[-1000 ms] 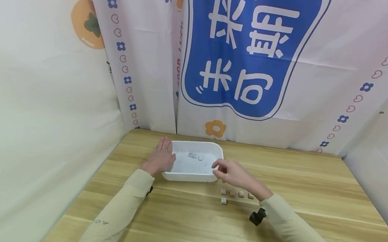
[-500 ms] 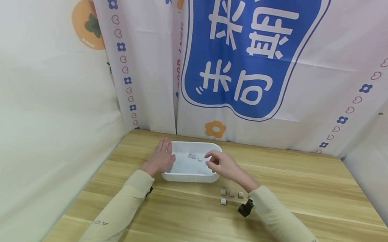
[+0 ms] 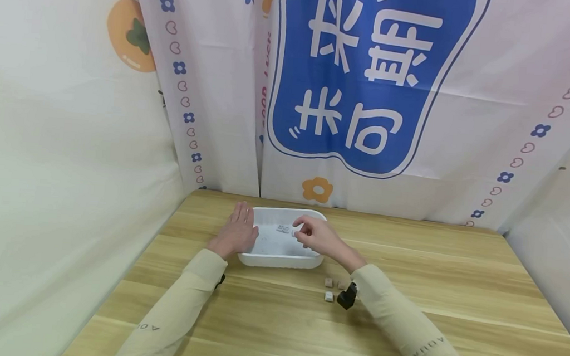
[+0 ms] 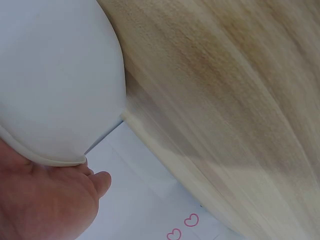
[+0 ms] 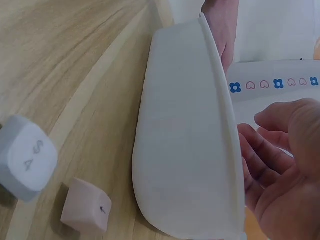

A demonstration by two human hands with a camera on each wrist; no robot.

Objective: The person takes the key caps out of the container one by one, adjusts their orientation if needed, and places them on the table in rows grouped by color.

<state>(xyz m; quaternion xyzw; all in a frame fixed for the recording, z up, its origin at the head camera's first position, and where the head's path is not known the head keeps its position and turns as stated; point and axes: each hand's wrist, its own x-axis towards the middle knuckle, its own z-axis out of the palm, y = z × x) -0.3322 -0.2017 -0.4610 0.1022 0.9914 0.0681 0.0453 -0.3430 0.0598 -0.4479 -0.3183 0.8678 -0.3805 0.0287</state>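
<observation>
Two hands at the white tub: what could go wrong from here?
1. The right hand could fumble or scatter the small keycaps inside, which sit close together near its fingertips.
2. The black wrist device is beside the keycaps on the table; it might knock them.
3. The tub could shift if the left hand at its rim slips.

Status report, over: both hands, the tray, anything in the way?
Left hand against left end of white tray. Right hand over the tray, fingers bent beside the keycaps inside; grip unconfirmed. No obstruction visible.
</observation>
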